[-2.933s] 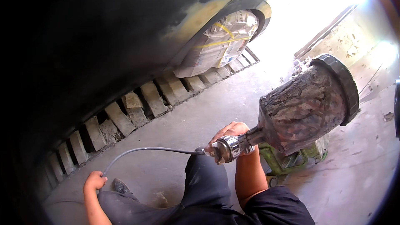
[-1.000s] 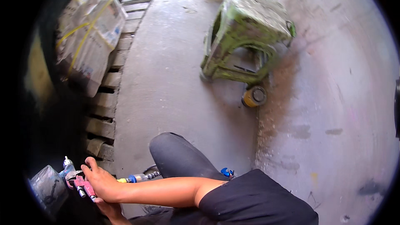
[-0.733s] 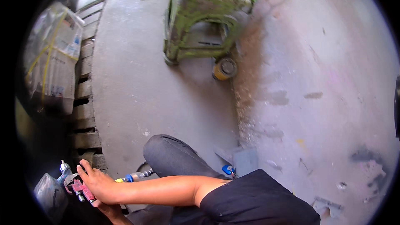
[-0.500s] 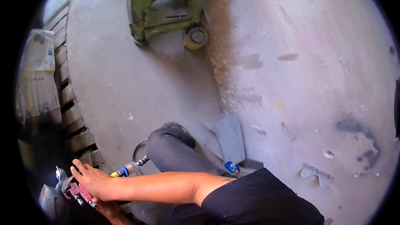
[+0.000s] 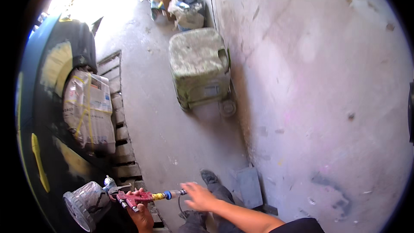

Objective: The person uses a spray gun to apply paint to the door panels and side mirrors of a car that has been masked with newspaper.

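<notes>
A red spray gun lies sideways at the lower left, its nozzle end toward the left. My left hand grips it from below around the handle. A cloudy paint cup with a grey ring lid is joined to the gun. From the handle's end runs a yellow fitting, then a clear inline air filter with a blue ring. My right hand, slightly blurred, is at the metal hose coupling past the filter, fingers stretched out. Whether it touches the coupling is unclear. A thin air hose hangs below.
At left stands a dark car body with sanded patches and a yellow handle; its wheel is wrapped in newspaper. A slatted floor grate runs alongside. Ahead are a dusty green wheeled box and bagged rubbish. A wall rises at right.
My view has lifted, bringing the car and rubbish into sight. My right hand has moved off the spray gun toward the hose end. My left hand still grips the gun.
</notes>
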The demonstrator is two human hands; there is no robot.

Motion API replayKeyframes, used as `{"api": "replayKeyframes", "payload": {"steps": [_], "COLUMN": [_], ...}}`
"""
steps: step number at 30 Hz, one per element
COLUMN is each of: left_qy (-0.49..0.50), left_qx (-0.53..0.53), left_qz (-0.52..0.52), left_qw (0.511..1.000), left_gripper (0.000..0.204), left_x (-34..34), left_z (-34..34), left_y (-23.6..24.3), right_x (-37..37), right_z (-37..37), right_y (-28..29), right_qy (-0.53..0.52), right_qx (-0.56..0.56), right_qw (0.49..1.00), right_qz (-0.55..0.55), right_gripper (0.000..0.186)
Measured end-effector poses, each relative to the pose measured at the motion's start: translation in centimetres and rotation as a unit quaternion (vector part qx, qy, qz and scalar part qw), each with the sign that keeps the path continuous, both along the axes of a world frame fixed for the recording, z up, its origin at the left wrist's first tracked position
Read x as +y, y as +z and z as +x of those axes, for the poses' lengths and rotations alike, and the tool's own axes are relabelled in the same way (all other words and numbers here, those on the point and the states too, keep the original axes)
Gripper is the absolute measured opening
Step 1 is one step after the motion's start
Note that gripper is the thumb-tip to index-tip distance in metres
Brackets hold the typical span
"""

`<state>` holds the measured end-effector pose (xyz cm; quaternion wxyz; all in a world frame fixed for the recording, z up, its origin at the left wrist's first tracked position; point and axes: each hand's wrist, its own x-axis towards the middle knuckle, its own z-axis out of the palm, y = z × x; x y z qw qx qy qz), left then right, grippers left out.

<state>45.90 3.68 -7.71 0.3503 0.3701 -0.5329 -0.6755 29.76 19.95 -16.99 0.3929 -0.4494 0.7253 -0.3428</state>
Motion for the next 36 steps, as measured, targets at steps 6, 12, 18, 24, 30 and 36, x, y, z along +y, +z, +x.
{"api": "replayKeyframes", "payload": {"steps": [6, 12, 18, 24, 30, 36], "left_qy": [0.048, 0.062, 0.04, 0.078, 0.105, 0.166], "left_qx": [0.042, 0.102, 0.09, 0.04, 0.045, 0.04], "left_qz": [-0.058, -0.036, -0.072, -0.038, 0.033, 0.045], "left_qw": [0.996, 0.992, 0.993, 0.995, 0.993, 0.984], "left_gripper": [0.048, 0.038, 0.035, 0.022, 0.016, 0.017], "left_x": [0.8, -1.6, -5.9, -12.2, -16.7, -19.1], "left_z": [-4.1, -7.1, -7.3, -8.3, -8.7, -9.3], "left_y": [3.0, 6.3, 7.8, 9.3, 9.5, 9.4], "right_x": [17.9, 18.2, 14.3, 10.2, 0.9, -5.4], "right_z": [1.5, -0.5, -4.9, -6.0, -9.1, -14.7], "right_y": [-11.8, -9.7, -3.3, 3.7, 10.5, 13.0], "right_qy": [0.058, 0.109, 0.132, -0.017, -0.116, -0.079], "right_qx": [-0.123, -0.152, -0.195, -0.029, 0.141, 0.117], "right_qw": [0.914, 0.896, 0.897, 0.966, 0.955, 0.96], "right_qz": [0.382, 0.403, 0.374, 0.257, 0.233, 0.242], "right_gripper": [0.087, 0.096, 0.091, 0.062, 0.039, 0.044]}}
